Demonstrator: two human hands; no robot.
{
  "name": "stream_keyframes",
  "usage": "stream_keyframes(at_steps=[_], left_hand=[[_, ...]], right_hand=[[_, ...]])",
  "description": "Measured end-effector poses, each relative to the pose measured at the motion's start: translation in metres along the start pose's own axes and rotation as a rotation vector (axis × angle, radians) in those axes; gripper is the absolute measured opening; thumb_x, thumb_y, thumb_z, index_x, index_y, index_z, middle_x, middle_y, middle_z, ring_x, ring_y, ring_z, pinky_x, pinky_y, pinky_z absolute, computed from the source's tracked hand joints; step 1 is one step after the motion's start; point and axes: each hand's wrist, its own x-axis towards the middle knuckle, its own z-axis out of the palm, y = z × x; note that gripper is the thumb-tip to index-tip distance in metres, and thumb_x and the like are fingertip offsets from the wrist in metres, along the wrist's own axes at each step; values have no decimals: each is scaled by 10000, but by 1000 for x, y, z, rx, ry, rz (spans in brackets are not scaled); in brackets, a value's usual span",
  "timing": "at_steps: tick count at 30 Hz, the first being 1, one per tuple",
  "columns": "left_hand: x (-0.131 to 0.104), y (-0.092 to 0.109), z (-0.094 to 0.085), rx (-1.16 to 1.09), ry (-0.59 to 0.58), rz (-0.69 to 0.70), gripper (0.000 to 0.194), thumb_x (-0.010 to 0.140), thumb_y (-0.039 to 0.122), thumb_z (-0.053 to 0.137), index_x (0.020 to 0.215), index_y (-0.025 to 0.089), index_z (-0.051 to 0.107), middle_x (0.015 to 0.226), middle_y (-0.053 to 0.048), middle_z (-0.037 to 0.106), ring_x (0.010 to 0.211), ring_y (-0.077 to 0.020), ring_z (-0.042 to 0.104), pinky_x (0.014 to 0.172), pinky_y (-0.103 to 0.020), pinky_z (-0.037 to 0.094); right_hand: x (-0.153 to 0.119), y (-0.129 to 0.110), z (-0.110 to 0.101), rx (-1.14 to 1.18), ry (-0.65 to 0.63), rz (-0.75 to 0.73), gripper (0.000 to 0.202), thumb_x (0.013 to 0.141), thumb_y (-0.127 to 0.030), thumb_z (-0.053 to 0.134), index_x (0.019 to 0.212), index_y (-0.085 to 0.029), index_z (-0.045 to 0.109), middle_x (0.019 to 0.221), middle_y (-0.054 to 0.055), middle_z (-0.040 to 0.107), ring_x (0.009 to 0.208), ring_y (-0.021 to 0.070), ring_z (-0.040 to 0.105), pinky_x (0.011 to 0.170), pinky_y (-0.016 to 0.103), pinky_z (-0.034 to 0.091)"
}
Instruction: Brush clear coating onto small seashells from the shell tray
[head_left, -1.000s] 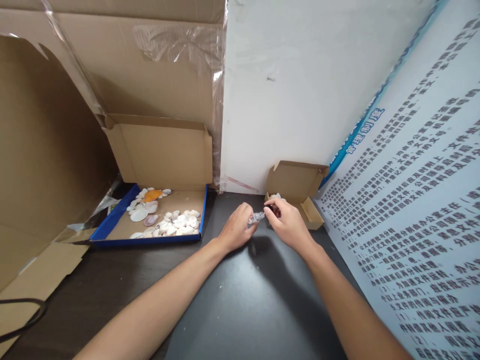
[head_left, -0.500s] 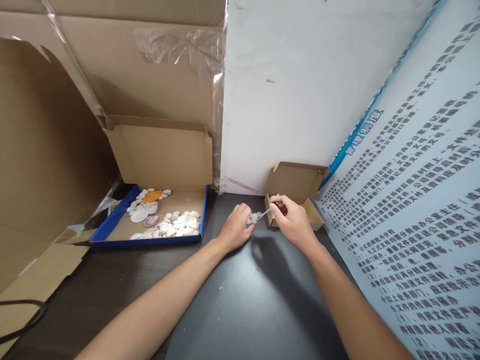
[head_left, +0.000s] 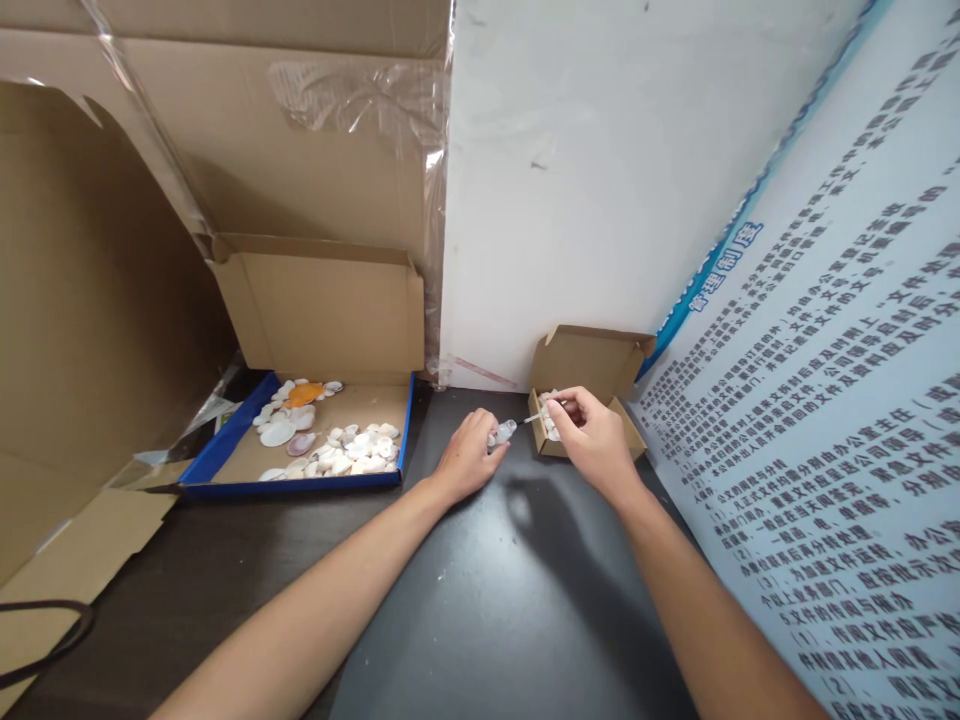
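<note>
My left hand point(head_left: 470, 455) is closed around a small clear bottle point(head_left: 504, 433), its mouth tilted to the right. Between thumb and fingertips, my right hand point(head_left: 592, 435) pinches a thin pale brush point(head_left: 533, 417) with a dark tip. That tip is just outside the bottle's mouth, pointing left towards it. Behind the brush, a small cardboard box point(head_left: 634, 437) stands open with small white shells point(head_left: 551, 428) inside. My right hand partly hides this box.
A wide blue-edged cardboard box point(head_left: 296, 486) with its lid up stands on the left, with white shells point(head_left: 360, 450) and an orange shell point(head_left: 304, 394) in it. Large cardboard point(head_left: 315, 180) and a white panel point(head_left: 570, 170) rise behind. A printed board point(head_left: 840, 420) leans at the right.
My right hand has moved slightly right, drawing the brush out of the bottle's mouth. My left hand and the bottle have barely shifted. More shells in the small box show now.
</note>
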Motion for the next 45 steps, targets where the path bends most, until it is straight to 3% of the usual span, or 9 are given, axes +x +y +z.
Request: stream_keyframes(at_steps=[7, 18, 22, 27, 45], left_hand=[[1, -5, 2, -4, 7, -87, 229, 808, 189, 566, 741, 224, 350, 780, 13, 463, 737, -164, 438, 667, -290, 331], [-1, 1, 0, 49, -30, 16, 159, 823, 202, 550, 773, 216, 400, 835, -10, 496, 784, -175, 448, 691, -294, 348], [1, -4, 2, 2, 10, -46, 182, 814, 209, 563, 759, 218, 390, 820, 1, 495, 777, -164, 459, 695, -282, 354], [6, -15, 3, 3, 47, -130, 174, 806, 208, 559, 766, 220, 390, 784, 12, 475, 748, -157, 453, 684, -277, 350], [3, -20, 1, 17, 49, -209, 205, 757, 205, 572, 760, 226, 368, 741, 31, 451, 690, -143, 439, 642, -268, 330]], right_hand=[[3, 9, 3, 144, -39, 95, 281, 860, -442, 553, 861, -174, 637, 703, 36, 664, 592, 170, 597, 551, 261, 453], [1, 12, 9, 119, -26, 73, 270, 842, -439, 578, 865, -179, 647, 712, 39, 662, 622, 175, 596, 580, 265, 445], [2, 12, 8, 144, -18, 84, 250, 840, -427, 589, 864, -184, 644, 698, 27, 646, 626, 173, 587, 588, 270, 449], [2, 12, 7, 381, -43, 185, 270, 801, -446, 633, 874, -186, 633, 696, 13, 626, 607, 155, 578, 584, 276, 481], [-43, 12, 16, 620, -50, 323, 323, 727, -459, 687, 857, -172, 619, 605, -6, 623, 528, 130, 579, 535, 260, 465]])
